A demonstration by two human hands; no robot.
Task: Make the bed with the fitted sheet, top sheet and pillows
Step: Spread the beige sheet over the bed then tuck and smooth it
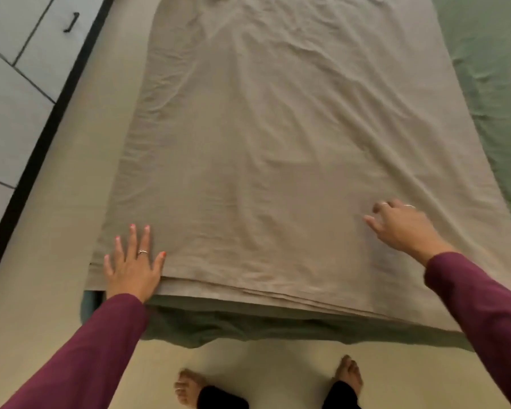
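Note:
A beige top sheet (266, 149), folded into several layers, lies lengthwise on the bed, its near edge along the foot of the mattress. Under it a green fitted sheet (490, 69) shows on the right and hangs over the foot end. My left hand (133, 267) lies flat with spread fingers on the beige sheet's near left corner. My right hand (401, 228) rests on the beige sheet near its right side, fingers loosely bent, gripping nothing that I can see. No pillows are in view.
I stand barefoot (189, 388) on a beige floor (42, 261) at the foot of the bed. A black skirting strip (42, 137) and white cupboard doors with a black handle (71, 22) run along the left.

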